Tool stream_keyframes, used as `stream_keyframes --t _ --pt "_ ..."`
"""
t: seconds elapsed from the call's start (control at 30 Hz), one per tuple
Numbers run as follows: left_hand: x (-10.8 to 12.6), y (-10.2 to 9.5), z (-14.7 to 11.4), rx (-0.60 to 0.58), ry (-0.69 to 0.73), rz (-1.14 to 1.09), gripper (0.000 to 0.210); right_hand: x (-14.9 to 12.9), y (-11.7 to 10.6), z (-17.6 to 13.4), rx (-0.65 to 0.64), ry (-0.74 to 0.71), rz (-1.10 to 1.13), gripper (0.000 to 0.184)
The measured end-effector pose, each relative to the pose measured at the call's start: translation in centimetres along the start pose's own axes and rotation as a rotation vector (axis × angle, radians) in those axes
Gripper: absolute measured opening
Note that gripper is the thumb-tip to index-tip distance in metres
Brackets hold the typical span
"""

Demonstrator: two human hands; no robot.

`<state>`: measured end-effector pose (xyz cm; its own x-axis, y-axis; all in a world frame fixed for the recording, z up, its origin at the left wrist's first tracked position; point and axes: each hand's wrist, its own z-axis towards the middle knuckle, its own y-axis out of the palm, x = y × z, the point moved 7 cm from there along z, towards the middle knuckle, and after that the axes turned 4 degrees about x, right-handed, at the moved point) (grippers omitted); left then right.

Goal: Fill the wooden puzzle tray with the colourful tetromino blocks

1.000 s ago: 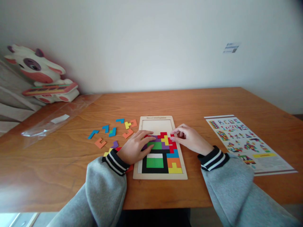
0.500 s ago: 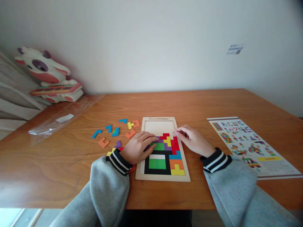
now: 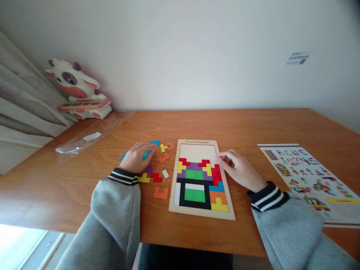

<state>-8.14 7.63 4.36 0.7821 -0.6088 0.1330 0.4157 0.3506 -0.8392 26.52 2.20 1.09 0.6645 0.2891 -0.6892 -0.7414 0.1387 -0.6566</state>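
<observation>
A wooden puzzle board (image 3: pixel 201 215) lies flat on the table, its lower part filled with coloured block pieces and its top part bare. Left of the board, my left hand (image 3: pixel 135 157) is open, palm down, fingers stretched over loose pieces. Beneath its fingers shows part of a blue and green piece (image 3: pixel 146 154); others are covered. My right hand (image 3: pixel 237 170) is at the board's right rim, by the red piece (image 3: pixel 216 174). Its thumb and forefinger are close together and the other fingers curl in. Whether something is between them is hidden.
Near my left hand lie an orange piece (image 3: pixel 161 192), a red piece (image 3: pixel 156 177), a yellow piece (image 3: pixel 144 178) and a small white piece (image 3: pixel 165 174). A printed pattern sheet (image 3: pixel 303 168) is at right. Behind left are a clear plastic bag (image 3: pixel 81 144) and a toy cow (image 3: pixel 81 90).
My left hand has moved left off the board to the loose pieces, uncovering the board's left side. My right hand stays at the right rim. The whole view has shifted slightly.
</observation>
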Motion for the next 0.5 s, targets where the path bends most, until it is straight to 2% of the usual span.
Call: stream_keyframes --t 0.1,0.17,0.27,0.33,0.5 --pt "-1.5 -1.0 -0.9 0.019 0.010 -0.001 0.030 0.4 0.0 0.0 0.001 0.000 -0.014 0.025" --pt "-1.5 -1.5 -1.4 0.038 0.039 -0.031 0.029 0.7 0.1 0.0 -0.009 0.010 -0.023 0.025" --pt "0.4 -2.1 -2.0 0.044 0.153 -0.140 0.025 0.8 0.1 0.1 -0.014 0.016 -0.030 0.025" --pt "2.3 -2.1 -2.5 0.008 0.233 -0.231 0.022 0.7 0.1 0.1 -0.006 0.017 -0.035 0.024" --pt "4.9 -2.0 -3.7 -0.047 0.306 -0.331 0.027 0.7 0.1 0.0 -0.015 0.013 -0.037 0.024"
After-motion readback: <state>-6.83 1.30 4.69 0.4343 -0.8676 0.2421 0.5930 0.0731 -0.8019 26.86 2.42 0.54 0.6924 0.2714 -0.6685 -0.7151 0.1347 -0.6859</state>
